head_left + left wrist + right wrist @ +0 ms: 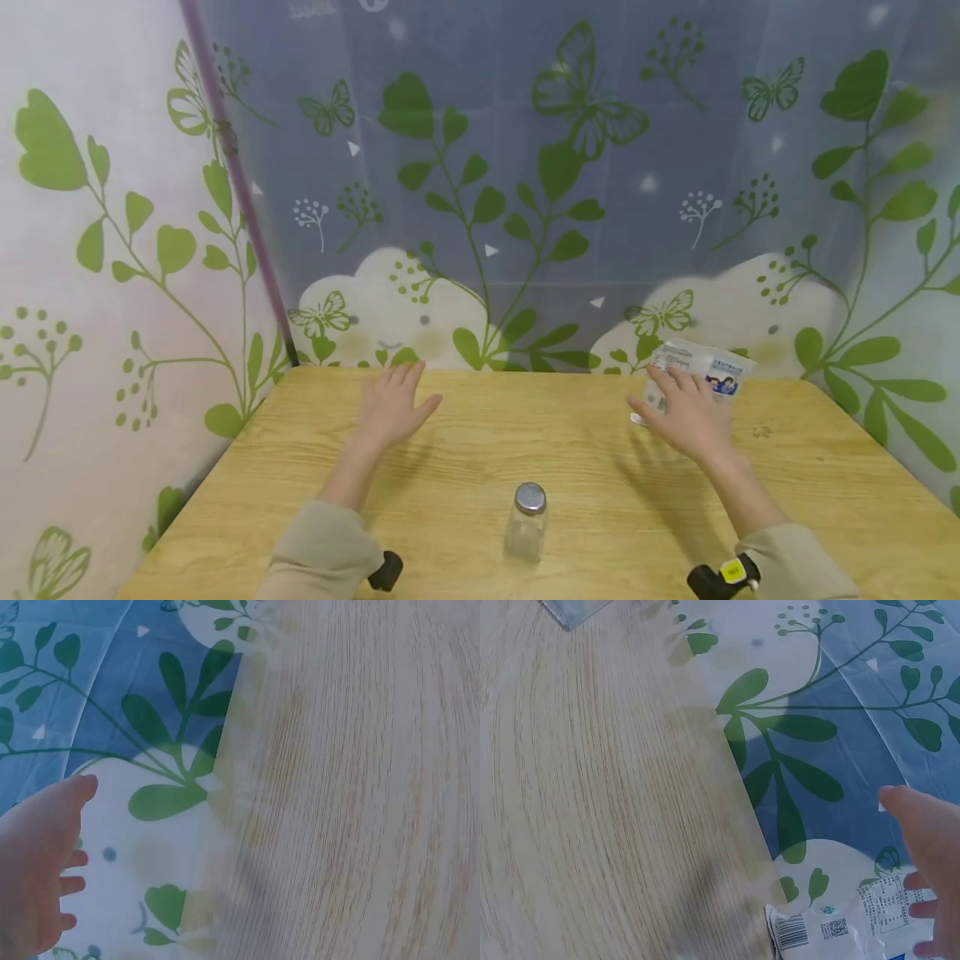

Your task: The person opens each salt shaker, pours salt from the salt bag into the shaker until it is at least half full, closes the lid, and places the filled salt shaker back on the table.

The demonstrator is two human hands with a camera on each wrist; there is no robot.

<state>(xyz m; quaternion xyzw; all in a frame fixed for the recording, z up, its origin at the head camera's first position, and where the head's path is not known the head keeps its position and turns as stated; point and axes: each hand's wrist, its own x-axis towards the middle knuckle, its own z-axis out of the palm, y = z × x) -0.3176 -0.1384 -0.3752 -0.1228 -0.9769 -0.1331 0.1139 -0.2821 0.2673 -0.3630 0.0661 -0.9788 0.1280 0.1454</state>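
Note:
My left hand (pixel 392 408) is held out over the back left of the wooden table, fingers straight and nothing in it. In the left wrist view the same hand (pixel 34 877) shows its thumb and fingertips apart from anything. My right hand (pixel 690 410) stretches out at the back right, in front of a white printed packet (pixel 693 358). Whether it touches the packet cannot be told. The right wrist view shows the packet's barcode side (pixel 829 934) beside the fingers. A small clear glass jar (pixel 527 533) with a silver lid stands upright near the front middle, away from both hands.
The wooden table (pixel 510 433) ends at a patterned curtain (pixel 510 167) behind and at both sides. A purple-pink pole (pixel 238 179) rises at the back left corner. The edge of a clear item (pixel 574 611) shows in the right wrist view; its kind is unclear.

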